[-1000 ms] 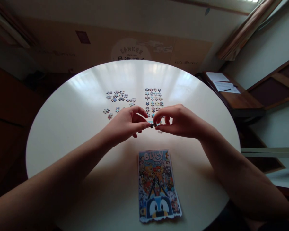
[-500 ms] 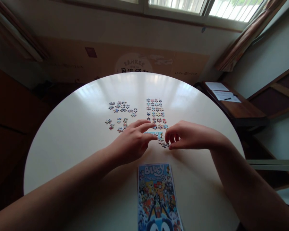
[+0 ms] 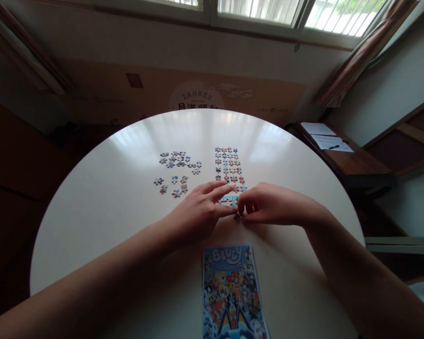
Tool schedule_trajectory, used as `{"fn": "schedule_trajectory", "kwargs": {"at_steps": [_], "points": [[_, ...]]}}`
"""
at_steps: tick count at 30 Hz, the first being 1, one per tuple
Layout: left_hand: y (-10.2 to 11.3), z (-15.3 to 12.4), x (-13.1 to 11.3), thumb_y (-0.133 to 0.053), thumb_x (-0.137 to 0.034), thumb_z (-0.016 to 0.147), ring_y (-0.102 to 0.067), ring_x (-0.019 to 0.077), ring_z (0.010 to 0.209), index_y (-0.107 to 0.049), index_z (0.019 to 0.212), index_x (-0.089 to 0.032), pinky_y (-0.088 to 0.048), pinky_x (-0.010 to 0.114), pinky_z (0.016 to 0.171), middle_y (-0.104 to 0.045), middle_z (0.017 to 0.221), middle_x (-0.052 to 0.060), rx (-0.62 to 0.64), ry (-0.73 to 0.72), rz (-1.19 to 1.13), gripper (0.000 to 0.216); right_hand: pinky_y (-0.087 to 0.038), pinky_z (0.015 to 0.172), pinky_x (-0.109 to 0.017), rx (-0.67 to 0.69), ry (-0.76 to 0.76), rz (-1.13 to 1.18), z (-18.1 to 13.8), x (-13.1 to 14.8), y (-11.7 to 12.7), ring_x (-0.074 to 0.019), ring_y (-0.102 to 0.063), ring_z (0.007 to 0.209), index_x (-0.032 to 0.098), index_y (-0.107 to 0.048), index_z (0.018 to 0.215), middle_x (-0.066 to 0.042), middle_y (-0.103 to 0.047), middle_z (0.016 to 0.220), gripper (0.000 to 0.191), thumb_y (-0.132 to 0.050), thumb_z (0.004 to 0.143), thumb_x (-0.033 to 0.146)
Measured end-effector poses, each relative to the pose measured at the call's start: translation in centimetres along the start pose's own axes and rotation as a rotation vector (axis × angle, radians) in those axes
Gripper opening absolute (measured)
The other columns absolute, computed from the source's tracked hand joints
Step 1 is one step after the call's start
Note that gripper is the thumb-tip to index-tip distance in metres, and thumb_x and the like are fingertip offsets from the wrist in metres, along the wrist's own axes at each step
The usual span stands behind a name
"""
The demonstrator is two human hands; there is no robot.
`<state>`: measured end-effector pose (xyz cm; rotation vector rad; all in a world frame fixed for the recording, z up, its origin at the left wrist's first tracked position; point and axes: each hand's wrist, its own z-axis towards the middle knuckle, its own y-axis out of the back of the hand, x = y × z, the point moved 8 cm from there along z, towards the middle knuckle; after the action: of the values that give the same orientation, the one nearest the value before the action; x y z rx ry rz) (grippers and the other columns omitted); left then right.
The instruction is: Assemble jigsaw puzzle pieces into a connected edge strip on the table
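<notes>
My right hand (image 3: 270,205) pinches a small jigsaw puzzle piece (image 3: 238,216) at the lower right of a partly joined puzzle section (image 3: 227,199). My left hand (image 3: 201,210) lies with its fingers stretched out over the left part of that section, hiding some of it. The index finger and thumb tips of both hands are close together. Just beyond them, loose puzzle pieces (image 3: 231,162) are laid out in neat rows. How the pinched piece meets its neighbours is covered by fingers.
More loose pieces (image 3: 177,159) form scattered clusters on the left of the round white table (image 3: 102,207). A printed Bluey picture sheet (image 3: 229,292) lies nearest me. To the right stands a wooden side table (image 3: 365,160) bearing papers (image 3: 330,142) and a pen.
My right hand has shifted a little left with the piece, closer to the joined section. My left hand has slid slightly right, and the view has tilted slightly.
</notes>
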<state>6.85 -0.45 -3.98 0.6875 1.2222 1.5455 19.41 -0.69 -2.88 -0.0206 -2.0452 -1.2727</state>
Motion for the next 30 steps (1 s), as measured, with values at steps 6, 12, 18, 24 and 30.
{"fn": "schedule_trajectory", "kwargs": {"at_steps": [6, 12, 18, 24, 30], "points": [[-0.7, -0.1, 0.5, -0.064, -0.01, 0.093, -0.049, 0.0324, 0.142, -0.076, 0.122, -0.036, -0.046, 0.057, 0.113, -0.054, 0.156, 0.006, 0.019, 0.001, -0.004, 0.041, -0.04, 0.064, -0.024, -0.004, -0.028, 0.0, 0.1, -0.3, 0.0, -0.0129, -0.062, 0.069, 0.019, -0.075, 0.091, -0.001, -0.072, 0.08, 0.008, -0.07, 0.085, 0.021], [-0.5, 0.0, 0.5, -0.064, -0.007, 0.092, -0.049, 0.033, 0.143, -0.076, 0.124, -0.035, -0.046, 0.057, 0.113, -0.055, 0.155, 0.007, 0.02, -0.01, -0.019, 0.044, -0.038, 0.061, -0.023, -0.007, -0.042, 0.022, 0.0, -0.7, 0.0, -0.0123, -0.06, 0.068, 0.019, -0.072, 0.095, -0.001, -0.071, 0.08, 0.012, -0.073, 0.084, 0.025], [-0.7, 0.0, 0.6, -0.065, -0.007, 0.091, -0.05, 0.0326, 0.142, -0.075, 0.124, -0.036, -0.046, 0.056, 0.114, -0.056, 0.154, 0.006, 0.014, -0.021, -0.013, 0.044, -0.036, 0.062, -0.024, -0.028, -0.058, -0.015, 0.1, -0.8, 0.2, -0.0127, -0.058, 0.068, 0.019, -0.075, 0.087, -0.002, -0.07, 0.077, 0.012, -0.065, 0.09, 0.025], [-0.8, -0.1, 0.7, -0.068, -0.009, 0.09, -0.049, 0.0311, 0.143, -0.074, 0.126, -0.036, -0.045, 0.054, 0.115, -0.056, 0.153, 0.006, -0.002, -0.033, -0.02, 0.045, -0.036, 0.062, -0.024, -0.022, -0.07, -0.024, 0.4, -1.1, -0.1, -0.0127, -0.058, 0.068, 0.019, -0.078, 0.086, -0.002, -0.072, 0.078, 0.013, -0.065, 0.089, 0.023], [-1.0, -0.1, 0.4, -0.062, -0.008, 0.093, -0.042, 0.0302, 0.148, -0.072, 0.13, -0.035, -0.042, 0.054, 0.117, -0.053, 0.157, 0.002, 0.055, -0.037, -0.025, 0.048, -0.036, 0.062, -0.025, -0.033, -0.087, -0.035, 0.5, -1.0, -0.2, -0.0128, -0.059, 0.067, 0.018, -0.078, 0.084, -0.003, -0.072, 0.076, 0.015, -0.064, 0.089, 0.023]]}}
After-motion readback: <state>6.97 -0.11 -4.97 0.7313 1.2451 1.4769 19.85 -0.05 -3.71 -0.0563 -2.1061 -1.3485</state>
